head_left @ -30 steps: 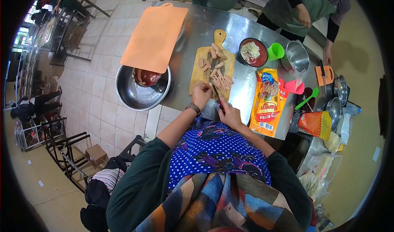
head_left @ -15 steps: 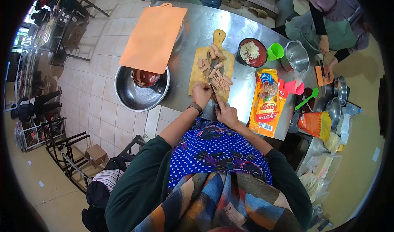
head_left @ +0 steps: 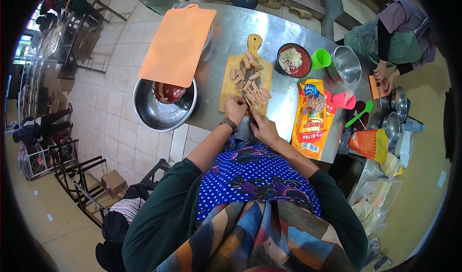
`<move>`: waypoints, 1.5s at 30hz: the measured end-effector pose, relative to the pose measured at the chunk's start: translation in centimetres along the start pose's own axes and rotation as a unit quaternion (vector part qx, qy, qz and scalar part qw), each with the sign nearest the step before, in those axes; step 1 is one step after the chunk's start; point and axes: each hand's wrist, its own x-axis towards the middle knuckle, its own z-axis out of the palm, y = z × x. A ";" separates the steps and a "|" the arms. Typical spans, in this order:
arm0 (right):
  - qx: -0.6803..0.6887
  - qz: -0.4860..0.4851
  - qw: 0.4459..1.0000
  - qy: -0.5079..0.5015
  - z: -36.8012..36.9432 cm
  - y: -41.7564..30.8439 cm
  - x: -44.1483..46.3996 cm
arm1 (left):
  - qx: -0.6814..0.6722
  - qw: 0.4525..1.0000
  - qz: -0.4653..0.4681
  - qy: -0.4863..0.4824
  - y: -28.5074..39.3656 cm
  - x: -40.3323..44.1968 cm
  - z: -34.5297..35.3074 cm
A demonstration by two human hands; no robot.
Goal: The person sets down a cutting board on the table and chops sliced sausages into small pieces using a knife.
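Note:
A wooden cutting board (head_left: 232, 66) with a handle lies on the steel table in front of me. Chunks of sausage (head_left: 255, 76) are spread over it, and a pile of thin sausage strips (head_left: 258, 96) lies at its lower right. My left hand (head_left: 236, 109) is closed at the board's near edge, its fingertips curled down; what they pinch is hidden. Beside it my right hand (head_left: 264, 129) grips a knife, mostly covered by the hands, with the index finger stretched forward along it. Both hands nearly touch, just below the strips.
An orange cutting mat (head_left: 178, 46) lies over a steel bowl (head_left: 166, 120) at left. To the right stand a black bowl of chopped white bits (head_left: 291, 60), a green cup (head_left: 320, 59), a steel pot (head_left: 345, 65) and yellow sausage packs (head_left: 310, 127). Another person's hands (head_left: 385, 77) work at far right.
My hands stay at the board's near edge with only slight shifts. At right, the other person's hands have come together over their orange board. Someone in green appears at the top left.

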 end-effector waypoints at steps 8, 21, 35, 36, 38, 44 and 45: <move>-0.001 -0.010 1.000 0.013 -1.6 1.4 -2.9 | -0.174 0.973 -0.134 -0.071 2.8 -0.1 -1.7; -0.045 -0.011 0.998 0.039 -0.6 0.3 -0.7 | 0.089 0.993 0.071 0.028 2.2 -0.8 -5.4; -0.043 0.001 0.999 0.033 -0.5 -0.6 -0.9 | 0.123 0.987 0.089 0.058 3.7 -1.1 -6.1; -0.037 -0.010 0.998 0.041 -0.5 -0.6 -1.0 | 0.122 0.987 0.089 0.058 4.4 -1.9 -6.4; -0.031 -0.021 0.998 0.048 -0.2 -0.3 -1.3 | 0.166 0.972 0.154 -0.056 5.1 -3.8 -6.8; -0.033 -0.018 0.999 0.035 0.1 -0.1 -1.6 | 0.175 0.950 0.238 -0.096 2.2 -3.9 -5.2; -0.026 -0.015 0.999 0.031 0.1 -0.1 -1.4 | 0.175 0.950 0.238 -0.097 1.9 -3.6 -4.6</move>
